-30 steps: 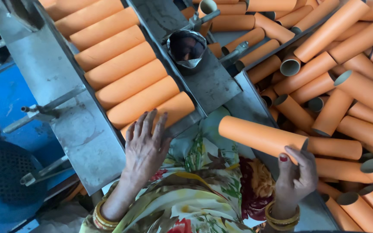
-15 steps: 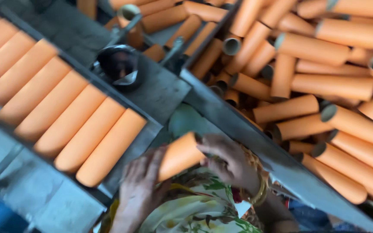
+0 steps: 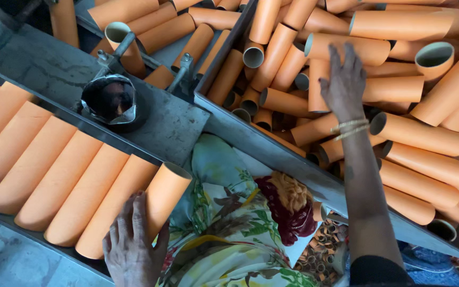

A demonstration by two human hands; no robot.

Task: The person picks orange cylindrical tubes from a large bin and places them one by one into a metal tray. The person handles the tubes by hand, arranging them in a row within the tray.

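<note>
My left hand [image 3: 130, 245] rests with spread fingers on the lower end of an orange cardboard tube [image 3: 164, 197], the last in a row of orange tubes [image 3: 59, 178] lying side by side on a grey metal tray [image 3: 6, 50]. My right hand [image 3: 343, 82] reaches out, palm down and fingers spread, over a heap of loose orange tubes [image 3: 415, 133] in a bin at the right. It touches the top tubes and grips none. Gold bangles circle that wrist.
A round black cup [image 3: 111, 101] wrapped in foil sits on the grey plate between tray and bin. The bin's metal rim [image 3: 272, 151] runs diagonally across the middle. More tubes [image 3: 166, 29] lie behind. My floral yellow garment [image 3: 229, 228] fills the bottom centre.
The tube held in both hands now lies at the end of the row under my left hand. My right hand has let go and stretched out over the heap.
</note>
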